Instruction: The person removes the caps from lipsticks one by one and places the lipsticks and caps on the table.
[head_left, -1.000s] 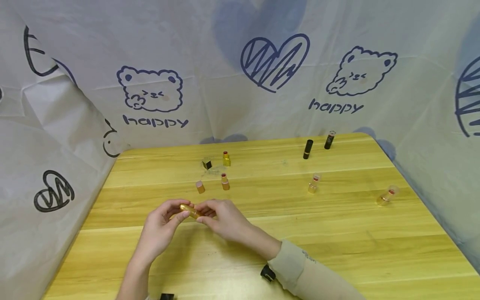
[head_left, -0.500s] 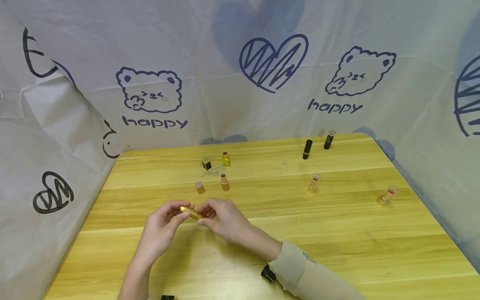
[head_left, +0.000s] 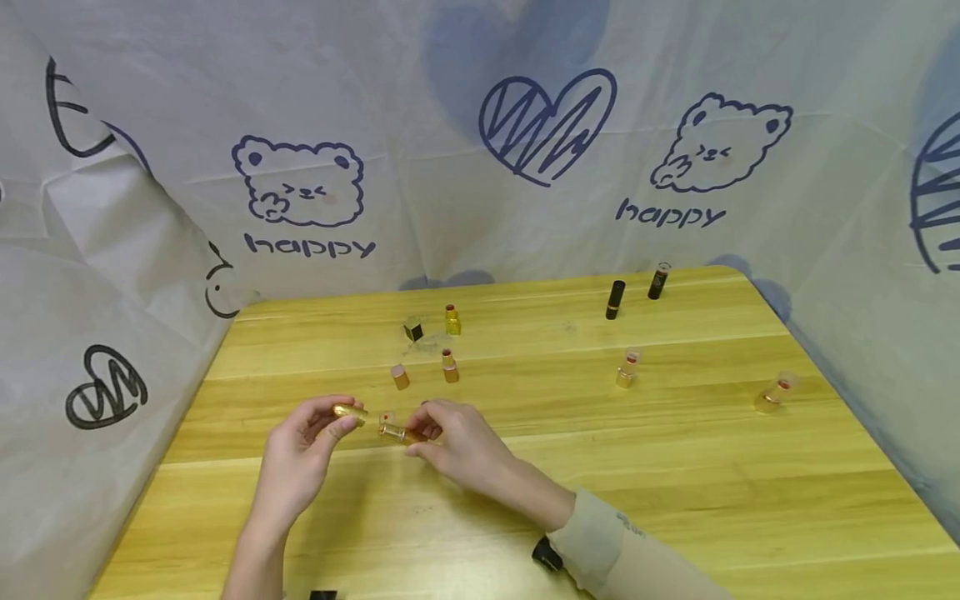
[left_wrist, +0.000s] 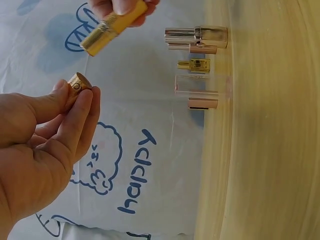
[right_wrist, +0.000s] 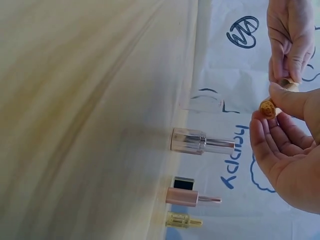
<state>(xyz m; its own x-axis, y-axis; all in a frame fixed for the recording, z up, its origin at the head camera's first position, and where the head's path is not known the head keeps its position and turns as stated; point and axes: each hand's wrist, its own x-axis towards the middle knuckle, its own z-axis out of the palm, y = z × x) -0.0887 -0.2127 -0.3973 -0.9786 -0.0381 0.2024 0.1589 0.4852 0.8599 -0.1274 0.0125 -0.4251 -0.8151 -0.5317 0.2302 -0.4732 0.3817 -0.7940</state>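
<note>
Glossy gold, parted
Left hand (head_left: 300,452) pinches domed cap (head_left: 349,414); right hand (head_left: 471,447), tube (head_left: 393,432) (only the right wrist shows me its embossed base (right_wrist: 268,109)).

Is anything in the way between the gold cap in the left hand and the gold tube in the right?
Nothing visible is. In the left wrist view, only the printed cloth shows behind the gap between the gold cap in the left hand and the gold tube in the right hand.
</note>
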